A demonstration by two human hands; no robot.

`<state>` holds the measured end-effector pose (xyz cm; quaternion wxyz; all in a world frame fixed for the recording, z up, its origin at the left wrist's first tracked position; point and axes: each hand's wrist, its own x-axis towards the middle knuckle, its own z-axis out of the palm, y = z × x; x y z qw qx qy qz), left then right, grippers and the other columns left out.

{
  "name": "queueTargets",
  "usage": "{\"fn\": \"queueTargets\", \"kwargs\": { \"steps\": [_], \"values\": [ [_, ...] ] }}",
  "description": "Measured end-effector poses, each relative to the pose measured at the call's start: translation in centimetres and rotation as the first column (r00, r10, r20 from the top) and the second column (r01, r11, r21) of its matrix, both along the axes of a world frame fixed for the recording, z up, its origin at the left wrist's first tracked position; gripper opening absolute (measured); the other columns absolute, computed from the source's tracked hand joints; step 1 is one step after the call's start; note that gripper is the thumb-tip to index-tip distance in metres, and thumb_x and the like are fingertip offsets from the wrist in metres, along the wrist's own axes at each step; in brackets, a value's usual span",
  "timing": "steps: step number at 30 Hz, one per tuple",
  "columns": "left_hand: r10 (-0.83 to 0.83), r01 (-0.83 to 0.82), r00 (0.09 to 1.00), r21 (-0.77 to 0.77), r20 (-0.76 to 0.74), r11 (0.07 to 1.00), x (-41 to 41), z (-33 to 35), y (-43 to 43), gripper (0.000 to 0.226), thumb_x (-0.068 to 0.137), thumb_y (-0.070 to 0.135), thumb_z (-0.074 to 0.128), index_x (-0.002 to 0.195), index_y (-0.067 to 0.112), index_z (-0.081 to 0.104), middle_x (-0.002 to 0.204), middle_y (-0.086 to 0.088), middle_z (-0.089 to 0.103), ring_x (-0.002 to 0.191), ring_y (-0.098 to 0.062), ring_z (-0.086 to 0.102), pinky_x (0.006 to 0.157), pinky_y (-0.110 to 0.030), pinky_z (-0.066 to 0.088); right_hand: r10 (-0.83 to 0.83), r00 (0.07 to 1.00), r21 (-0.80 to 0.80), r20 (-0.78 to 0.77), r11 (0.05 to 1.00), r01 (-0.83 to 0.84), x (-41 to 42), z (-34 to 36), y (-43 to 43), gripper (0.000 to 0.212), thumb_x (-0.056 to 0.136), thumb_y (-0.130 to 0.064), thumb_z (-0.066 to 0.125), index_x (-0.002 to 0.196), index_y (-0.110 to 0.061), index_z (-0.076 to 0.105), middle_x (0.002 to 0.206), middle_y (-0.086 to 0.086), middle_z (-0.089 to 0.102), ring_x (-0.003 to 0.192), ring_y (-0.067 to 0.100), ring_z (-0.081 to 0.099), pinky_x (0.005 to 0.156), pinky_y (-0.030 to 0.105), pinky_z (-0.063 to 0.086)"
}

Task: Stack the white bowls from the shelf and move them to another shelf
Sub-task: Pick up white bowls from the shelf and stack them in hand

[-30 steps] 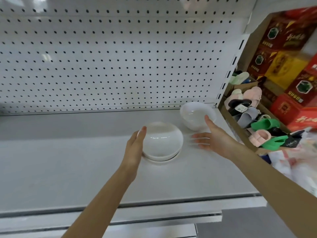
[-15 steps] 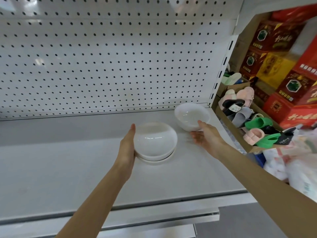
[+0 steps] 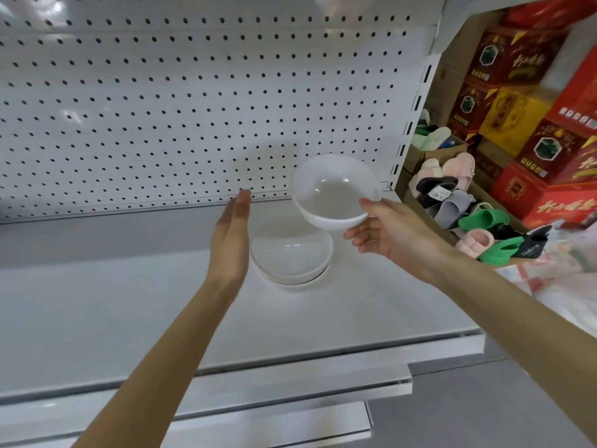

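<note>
Bowl (image 3: 336,192), white and shiny, hangs gripped in the right hand (image 3: 391,237) near the shelf's (image 3: 129,312) back right corner. The bowl stack (image 3: 290,257) sits below, left hand (image 3: 231,240) flat and loose beside it; shelf runs far left.

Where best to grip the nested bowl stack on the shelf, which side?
Cup the outer wall under the rim, from the left. The bowl stack sits upright, walls flaring upward. The left hand is open beside it; the right hand holds the raised bowl above-right, blocking that side.

Slippers (image 3: 481,219) lie in cardboard boxes (image 3: 434,155) beside stacked red cartons (image 3: 513,192).
</note>
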<state>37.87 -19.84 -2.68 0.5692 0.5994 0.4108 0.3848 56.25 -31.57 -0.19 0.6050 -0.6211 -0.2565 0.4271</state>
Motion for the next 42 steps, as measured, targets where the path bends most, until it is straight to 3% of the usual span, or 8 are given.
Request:
{"fn": "queueTargets", "kwargs": {
  "steps": [6, 10, 13, 16, 28, 35, 39, 42],
  "values": [
    [-0.107, 0.108, 0.994, -0.023, 0.031, 0.994, 0.7, 1.3, -0.4, 0.037, 0.091, 0.067, 0.033, 0.108, 0.043, 0.057, 0.129, 0.016, 0.056, 0.126, -0.005, 0.047, 0.116, -0.035, 0.027, 0.159, 0.986, -0.068, 0.055, 0.986, -0.155, -2.7, 0.0, 0.7, 0.013, 0.1, -0.018, 0.044, 0.103, -0.007, 0.05, 0.07, 0.02, 0.061, 0.047, 0.02, 0.056, 0.045, 0.026, 0.048],
    [-0.105, 0.105, 0.994, -0.006, -0.037, 0.994, 0.7, 0.2, -0.7, 0.076, 0.078, 0.077, 0.031, 0.135, 0.031, 0.051, 0.139, 0.006, 0.054, 0.132, -0.013, 0.046, 0.115, -0.044, 0.029, 0.224, 0.968, -0.135, 0.116, 0.969, -0.208, -3.8, -0.7, 1.4, 0.015, 0.101, -0.017, 0.041, 0.114, -0.01, 0.043, 0.071, 0.02, 0.062, 0.049, 0.023, 0.055, 0.045, 0.027, 0.046],
    [-0.066, 0.066, 0.997, -0.019, -0.026, 0.998, 0.7, 0.1, -1.0, 0.058, 0.095, 0.061, 0.031, 0.14, 0.028, 0.044, 0.142, 0.009, 0.048, 0.132, -0.01, 0.042, 0.115, -0.035, 0.027, 0.241, 0.944, -0.201, 0.223, 0.96, -0.198, -3.8, -0.9, 1.9, 0.02, 0.101, -0.022, 0.039, 0.118, -0.013, 0.044, 0.067, 0.013, 0.064, 0.046, 0.019, 0.049, 0.041, 0.025, 0.039],
    [-0.048, 0.046, 0.998, -0.047, -0.03, 0.998, 0.8, -0.2, -1.4, 0.049, 0.101, 0.05, 0.027, 0.143, 0.028, 0.036, 0.135, 0.014, 0.043, 0.122, -0.005, 0.038, 0.101, -0.025, 0.024, 0.266, 0.919, -0.237, 0.292, 0.951, -0.199, -3.5, -0.8, 2.2, 0.019, 0.1, -0.024, 0.041, 0.114, -0.013, 0.049, 0.06, 0.008, 0.059, 0.04, 0.017, 0.04, 0.038, 0.023, 0.031],
    [-0.057, 0.053, 0.997, -0.062, -0.06, 0.997, 1.3, -1.2, -1.9, 0.055, 0.099, 0.055, 0.026, 0.148, 0.028, 0.029, 0.149, 0.009, 0.037, 0.126, -0.003, 0.032, 0.1, -0.023, 0.021, 0.27, 0.921, -0.291, 0.28, 0.938, -0.186, -3.4, -2.0, 1.7, 0.027, 0.102, -0.026, 0.038, 0.12, -0.009, 0.049, 0.048, 0.006, 0.057, 0.035, 0.015, 0.029, 0.036, 0.019, 0.023],
    [-0.059, 0.053, 0.996, -0.081, -0.067, 0.995, 1.2, -1.5, -2.2, 0.056, 0.099, 0.055, 0.025, 0.149, 0.029, 0.026, 0.152, 0.009, 0.033, 0.128, -0.003, 0.03, 0.099, -0.024, 0.019, 0.28, 0.921, -0.282, 0.271, 0.938, -0.202, -3.6, -2.0, 1.5, 0.026, 0.101, -0.027, 0.041, 0.125, -0.018, 0.048, 0.051, 0.008, 0.058, 0.034, 0.014, 0.03, 0.036, 0.019, 0.023],
    [-0.054, 0.048, 0.996, -0.078, -0.066, 0.996, 1.1, -1.5, -2.2, 0.056, 0.099, 0.055, 0.025, 0.149, 0.029, 0.027, 0.152, 0.01, 0.033, 0.136, -0.007, 0.028, 0.1, -0.023, 0.019, 0.277, 0.914, -0.272, 0.297, 0.942, -0.197, -3.7, -1.9, 1.3, 0.024, 0.101, -0.027, 0.04, 0.115, -0.013, 0.054, 0.051, 0.009, 0.058, 0.036, 0.015, 0.031, 0.037, 0.02, 0.025],
    [-0.049, 0.043, 0.996, -0.081, -0.069, 0.996, 1.0, -1.4, -2.2, 0.055, 0.1, 0.054, 0.025, 0.149, 0.03, 0.028, 0.151, 0.011, 0.033, 0.128, -0.002, 0.03, 0.1, -0.023, 0.019, 0.258, 0.9, -0.281, 0.352, 0.946, -0.161, -3.4, -1.9, 1.3, 0.025, 0.1, -0.032, 0.042, 0.105, -0.014, 0.058, 0.053, 0.008, 0.056, 0.035, 0.013, 0.032, 0.039, 0.02, 0.027]
  ]
}}
